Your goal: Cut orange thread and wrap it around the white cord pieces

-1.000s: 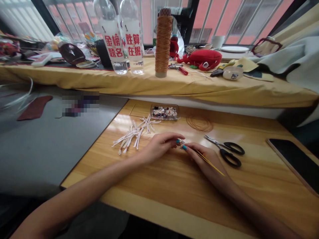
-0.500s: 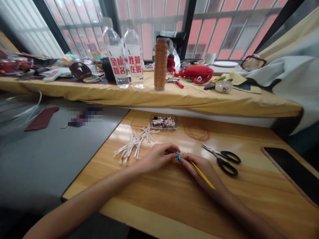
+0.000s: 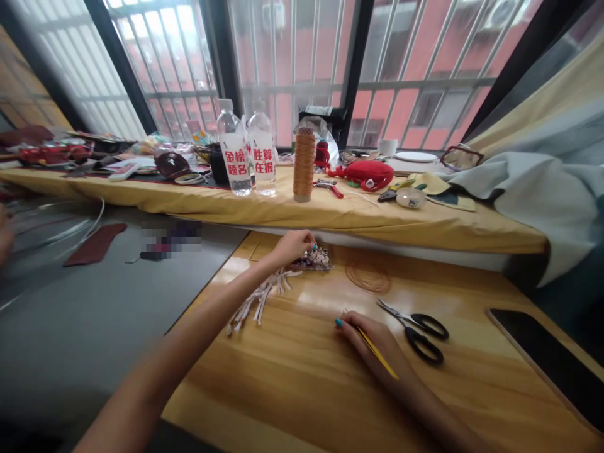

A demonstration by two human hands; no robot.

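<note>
My left hand (image 3: 295, 246) reaches over a small clear tray of beads (image 3: 323, 265), its fingers pinched together at the beads. Whether a bead is between those fingertips is too small to tell. Lower on the wooden table, my right hand (image 3: 365, 333) is closed around a slim yellow tool (image 3: 380, 357), which slants back toward the wrist. Something small and pale shows at the right thumb and fingertip. Black-handled scissors (image 3: 415, 328) lie just right of that hand. White strips (image 3: 259, 301) are heaped under my left forearm.
A coil of brown cord (image 3: 368, 278) lies behind my right hand, and a phone (image 3: 542, 365) at the right. On the cloth-covered ledge (image 3: 283, 212) stand a thread spool (image 3: 303, 165) and two bottles. Another person's hand (image 3: 4, 236) shows at the left edge.
My left hand has left my right hand and moved forward to the bead tray. The right hand still holds the yellow tool in nearly the same place. The view has tilted up.
</note>
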